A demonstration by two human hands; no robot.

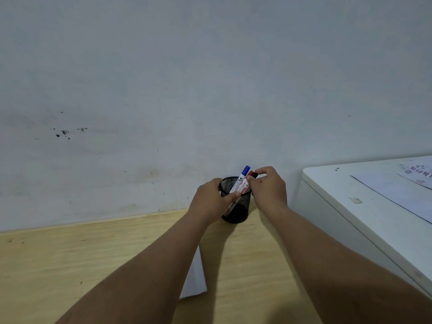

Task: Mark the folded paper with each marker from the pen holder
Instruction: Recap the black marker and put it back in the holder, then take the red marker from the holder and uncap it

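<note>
Pen holder (235, 208): round black wire-mesh cup on a pale wood-grain table (70, 260) against the wall, gripped around its side by the left hand (210, 201). Right hand (268, 185) pinches the black-capped marker (254, 175) beside a blue-capped marker (243, 175) and a red-capped marker (250, 173). Folded paper (195, 279): flat, white, lying between the forearms.
</note>
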